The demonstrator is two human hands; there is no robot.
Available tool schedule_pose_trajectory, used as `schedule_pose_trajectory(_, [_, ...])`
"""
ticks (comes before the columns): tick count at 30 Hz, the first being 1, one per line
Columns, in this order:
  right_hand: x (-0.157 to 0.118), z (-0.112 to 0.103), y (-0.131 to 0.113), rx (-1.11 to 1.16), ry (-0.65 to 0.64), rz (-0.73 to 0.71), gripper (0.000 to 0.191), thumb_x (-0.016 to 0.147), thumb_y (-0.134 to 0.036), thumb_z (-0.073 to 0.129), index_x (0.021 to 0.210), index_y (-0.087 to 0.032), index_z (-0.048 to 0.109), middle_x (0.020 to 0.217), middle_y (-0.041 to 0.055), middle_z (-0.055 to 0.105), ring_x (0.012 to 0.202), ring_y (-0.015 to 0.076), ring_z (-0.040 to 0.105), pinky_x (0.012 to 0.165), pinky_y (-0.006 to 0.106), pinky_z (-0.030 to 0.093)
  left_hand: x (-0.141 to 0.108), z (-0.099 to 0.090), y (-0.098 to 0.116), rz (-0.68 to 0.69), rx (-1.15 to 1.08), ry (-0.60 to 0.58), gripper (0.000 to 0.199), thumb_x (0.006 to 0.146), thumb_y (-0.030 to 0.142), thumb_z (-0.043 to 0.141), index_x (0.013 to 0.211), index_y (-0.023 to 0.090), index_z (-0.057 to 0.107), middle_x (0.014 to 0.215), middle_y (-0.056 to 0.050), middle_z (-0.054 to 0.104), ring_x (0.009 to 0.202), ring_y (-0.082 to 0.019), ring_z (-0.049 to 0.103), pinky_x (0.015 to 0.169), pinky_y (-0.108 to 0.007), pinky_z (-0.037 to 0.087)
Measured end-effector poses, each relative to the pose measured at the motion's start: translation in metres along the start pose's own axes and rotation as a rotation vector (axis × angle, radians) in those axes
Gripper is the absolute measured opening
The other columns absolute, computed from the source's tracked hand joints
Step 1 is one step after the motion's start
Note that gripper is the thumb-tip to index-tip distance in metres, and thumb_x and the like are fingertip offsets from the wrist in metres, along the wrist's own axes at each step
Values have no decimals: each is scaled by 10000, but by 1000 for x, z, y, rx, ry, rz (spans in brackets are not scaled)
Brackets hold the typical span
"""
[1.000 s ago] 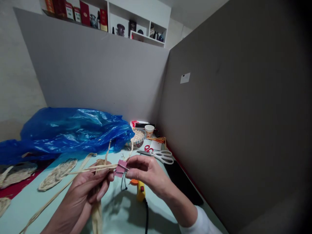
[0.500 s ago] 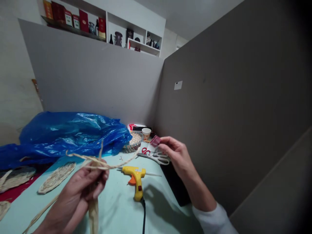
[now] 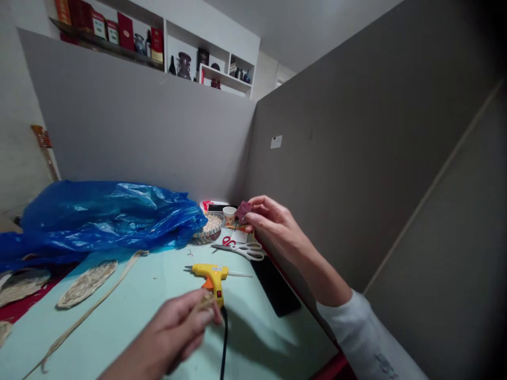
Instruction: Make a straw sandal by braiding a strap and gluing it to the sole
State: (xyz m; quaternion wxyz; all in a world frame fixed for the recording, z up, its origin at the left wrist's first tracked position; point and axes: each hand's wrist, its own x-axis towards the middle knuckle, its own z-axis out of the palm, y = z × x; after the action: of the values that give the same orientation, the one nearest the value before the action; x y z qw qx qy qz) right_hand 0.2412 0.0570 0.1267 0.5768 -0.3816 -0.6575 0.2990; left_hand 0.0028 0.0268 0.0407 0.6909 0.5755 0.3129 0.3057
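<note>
My left hand [image 3: 178,330], blurred by motion, is closed on a straw-coloured plant-fibre strand [image 3: 206,302]. Most of that strand is hidden by the fingers. It is in front of the handle of a yellow hot glue gun [image 3: 217,279], which lies on the table with its nozzle to the left. Farther back, my right hand [image 3: 273,221] pinches a small maroon piece [image 3: 243,210] that looks like folded cloth, held up in front of a paper cup [image 3: 229,214]. White-handled scissors [image 3: 245,249] lie below this hand.
A crumpled blue plastic bag [image 3: 111,216] covers the back left. Nearby are a woven oval [image 3: 87,283], a long fibre strip [image 3: 91,311] and a round woven basket [image 3: 212,227]. Red-handled scissors [image 3: 228,241] and a black flat slab [image 3: 277,290] lie right. Grey partitions [image 3: 158,126] border the table.
My left hand has moved right and down, to the glue gun's handle, and the strand's long ends no longer show. My right hand has risen slightly with the maroon piece. The view has swung right.
</note>
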Motion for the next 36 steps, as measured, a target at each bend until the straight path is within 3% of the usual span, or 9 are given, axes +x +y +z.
schedule_pose_trajectory(2, [-5, 10, 11, 46, -71, 46, 239, 832, -381, 794, 971, -214, 695, 900, 16, 728, 747, 143, 653, 717, 286, 550, -6, -19, 16, -37, -19, 41, 426, 701, 624, 819, 734, 211, 719, 512, 98, 316, 462, -63, 145, 457, -233, 86])
schedule_pose_trajectory(5, [-11, 27, 28, 131, -148, 92, 264, 808, -372, 820, 997, -213, 728, 927, 23, 740, 784, 151, 674, 735, 289, 568, -18, -37, 28, -133, -98, 71, 483, 753, 666, 726, 816, 189, 768, 589, 58, 357, 520, -77, 160, 472, -207, 157])
schedule_pose_trajectory(9, [-13, 45, 47, 230, -230, 174, 367, 714, -306, 904, 1024, -226, 725, 861, -6, 730, 790, 156, 702, 756, 289, 578, -21, -43, 32, -80, -119, 111, 427, 814, 604, 726, 788, 179, 769, 599, 54, 382, 537, -83, 148, 462, -192, 192])
schedule_pose_trajectory(13, [-11, 55, 58, 291, -341, 186, 308, 747, -315, 898, 989, -228, 728, 847, -9, 734, 785, 166, 717, 738, 292, 580, -7, -48, 29, -43, -82, 220, 391, 731, 571, 822, 737, 186, 760, 563, 55, 420, 496, -68, 177, 437, -198, 196])
schedule_pose_trajectory(16, [-9, 58, 61, 215, -361, 115, 280, 776, -336, 892, 999, -231, 758, 868, -8, 742, 802, 160, 697, 759, 277, 559, 3, -59, 22, -17, -4, 258, 389, 687, 584, 838, 741, 207, 760, 543, 45, 447, 467, -87, 242, 407, -224, 201])
schedule_pose_trajectory(21, [-11, 62, 63, -55, -382, -2, 224, 889, -400, 793, 1007, -210, 784, 909, 19, 773, 793, 165, 694, 722, 252, 532, 11, -73, 10, -36, 205, 254, 495, 812, 695, 664, 753, 206, 706, 564, 70, 359, 507, -101, 234, 446, -205, 196])
schedule_pose_trajectory(25, [-16, 66, 62, -222, -381, -86, 188, 931, -291, 761, 1045, -143, 780, 894, 44, 796, 737, 144, 700, 699, 222, 498, 14, -73, 5, -91, 280, 281, 471, 845, 695, 626, 775, 233, 687, 599, 72, 340, 541, -122, 243, 476, -229, 203])
schedule_pose_trajectory(31, [-20, 70, 64, -344, -368, -176, 175, 950, -201, 734, 1070, -81, 774, 880, 72, 804, 719, 143, 721, 682, 212, 486, 11, -74, 0, -29, 467, 312, 381, 899, 641, 577, 773, 304, 700, 822, 17, 687, 795, -200, 594, 699, -226, 465])
schedule_pose_trajectory(36, [-23, 71, 64, -392, -379, -221, 185, 957, -211, 726, 1052, -60, 771, 828, 81, 781, 687, 140, 694, 648, 211, 467, 11, -70, -3, 29, 517, 312, 374, 900, 658, 547, 846, 343, 739, 892, 22, 766, 854, -243, 660, 743, -233, 525])
